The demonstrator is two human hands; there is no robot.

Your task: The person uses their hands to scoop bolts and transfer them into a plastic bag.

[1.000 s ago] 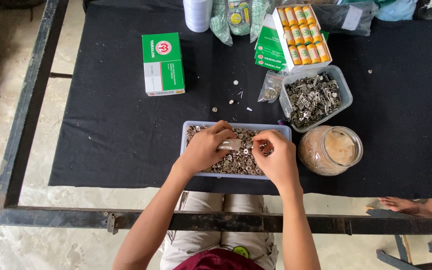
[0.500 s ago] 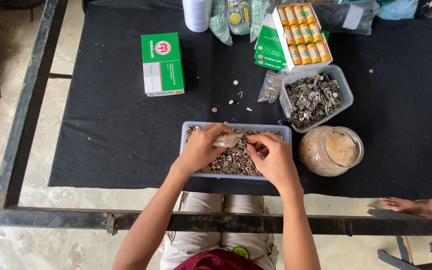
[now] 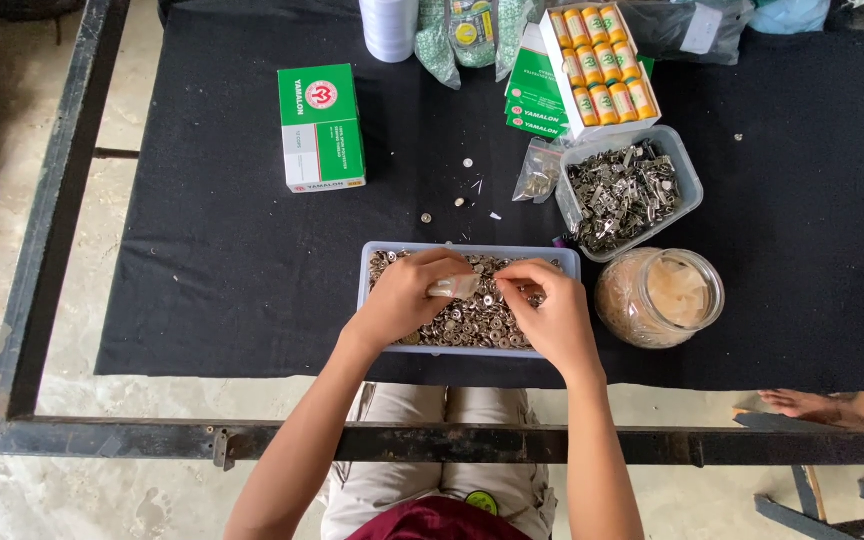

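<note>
A small clear bag (image 3: 455,288) was held between the fingers of the left hand (image 3: 404,300) over the tray (image 3: 366,290), near the bench's front edge. The right hand (image 3: 549,318) was closed in a pinch at the bag's mouth, on what seemed a small metal piece; this could not be told for sure. The tray was heaped with metal snaps (image 3: 472,322), so most of the work seemed left; no filled bags were seen set aside.

Right of the tray a glass jar (image 3: 659,297) was stood, and beyond it a clear tub (image 3: 628,190) of metal clips. A few loose snaps (image 3: 457,195) were scattered on the black cloth (image 3: 232,270). Far left, a green and white carton (image 3: 321,128) was laid flat; far right, an open box (image 3: 599,60) of yellow spools rested on green cartons (image 3: 530,92). A white roll (image 3: 388,26) was set at the far edge.
</note>
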